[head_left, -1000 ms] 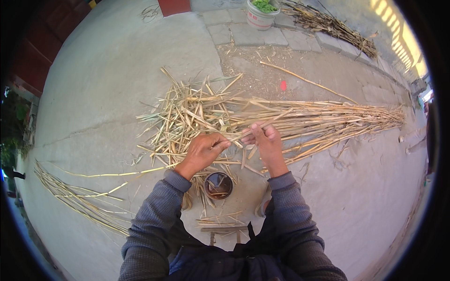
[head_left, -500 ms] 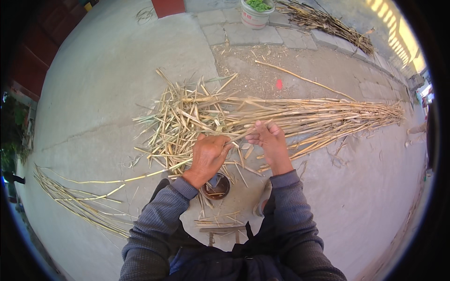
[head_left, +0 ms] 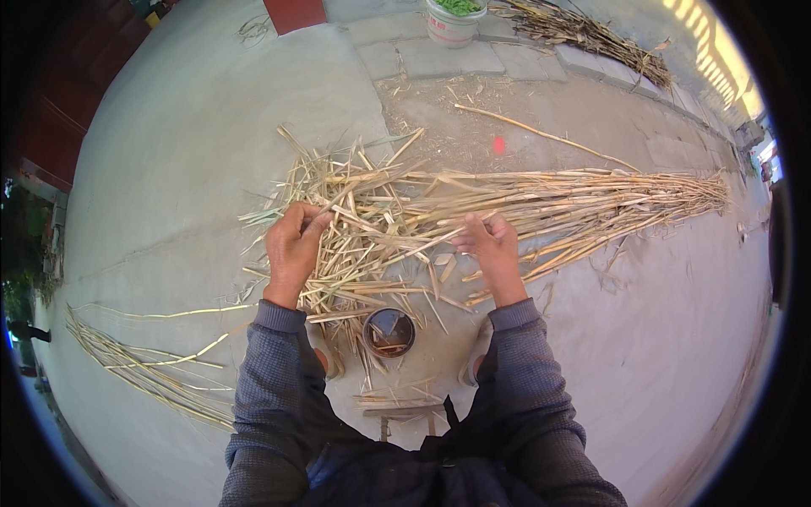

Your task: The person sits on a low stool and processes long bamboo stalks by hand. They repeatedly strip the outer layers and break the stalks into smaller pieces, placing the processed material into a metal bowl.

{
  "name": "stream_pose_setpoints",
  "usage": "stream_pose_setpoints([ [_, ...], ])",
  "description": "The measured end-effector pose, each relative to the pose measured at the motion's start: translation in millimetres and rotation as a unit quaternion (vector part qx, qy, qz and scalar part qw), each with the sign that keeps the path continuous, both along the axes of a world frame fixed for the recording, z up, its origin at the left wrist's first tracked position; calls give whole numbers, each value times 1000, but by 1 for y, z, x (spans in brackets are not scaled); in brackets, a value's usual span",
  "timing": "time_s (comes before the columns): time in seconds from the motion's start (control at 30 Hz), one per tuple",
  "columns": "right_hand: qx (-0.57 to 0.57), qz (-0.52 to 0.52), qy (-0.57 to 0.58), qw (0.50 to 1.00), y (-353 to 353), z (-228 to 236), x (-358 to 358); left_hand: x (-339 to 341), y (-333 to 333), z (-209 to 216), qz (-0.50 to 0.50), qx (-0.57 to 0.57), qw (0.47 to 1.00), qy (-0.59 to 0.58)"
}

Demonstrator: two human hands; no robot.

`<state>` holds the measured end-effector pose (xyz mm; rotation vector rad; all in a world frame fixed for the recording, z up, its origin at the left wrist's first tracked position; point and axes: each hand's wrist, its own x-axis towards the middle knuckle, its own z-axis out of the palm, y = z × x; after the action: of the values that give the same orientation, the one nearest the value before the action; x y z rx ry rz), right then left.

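My left hand (head_left: pixel 294 247) is over the left part of a heap of cut, dry stalk pieces (head_left: pixel 355 270), thumb and fingers pinched together. A pale strip of dry leaf (head_left: pixel 367 182) runs from its fingertips to the upper right. My right hand (head_left: pixel 492 245) pinches the end of a thin stalk (head_left: pixel 427 247), which slants down to the left over the heap. Beyond the right hand, long yellow-brown stalks (head_left: pixel 591 198) lie in a bundle, their far ends gathered at the right. Some stalk pieces under both hands are hidden.
A dark round bowl (head_left: pixel 389 333) with bits in it stands between my feet, above a small wooden stool (head_left: pixel 404 412). Thin stalks (head_left: pixel 152 363) lie at the left, and one long stalk (head_left: pixel 549 135) lies beyond the bundle. A white bucket (head_left: pixel 454 25) of greens stands at the back.
My left hand has moved left and away from my right hand, which stays nearly in place. A gap now shows between the hands, and the bowl is in fuller view.
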<state>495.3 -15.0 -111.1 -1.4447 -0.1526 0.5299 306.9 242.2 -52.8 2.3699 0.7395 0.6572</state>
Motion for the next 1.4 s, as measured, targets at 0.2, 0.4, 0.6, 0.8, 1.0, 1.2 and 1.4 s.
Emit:
stream_pose_setpoints([
  [0.2, -2, -4, -8, 1000, 4, 5, 6, -7, -4, -44, -214, -77, 967, 115],
  [0.4, -5, -21, 7, 1000, 4, 6, 9, -7, -17, -40, -270, -407, 869, 79],
  [0.6, -1, -50, 62, 997, 5, 3, 13, -9, -26, -42, -255, -267, 927, 61],
  [0.8, 22, -50, 73, 996, 4, 5, 13, -4, -35, -53, -116, -333, 935, -32],
  [1.0, 42, -44, 58, 996, 9, 3, 8, -3, -32, -61, -48, -439, 894, -71],
  [1.2, 41, -64, 51, 996, 0, 5, 15, -10, 2, -64, 43, -355, 924, -136],
  [1.4, 42, -48, 41, 997, 1, 9, 12, -10, -4, -55, -182, -372, 909, 40],
])
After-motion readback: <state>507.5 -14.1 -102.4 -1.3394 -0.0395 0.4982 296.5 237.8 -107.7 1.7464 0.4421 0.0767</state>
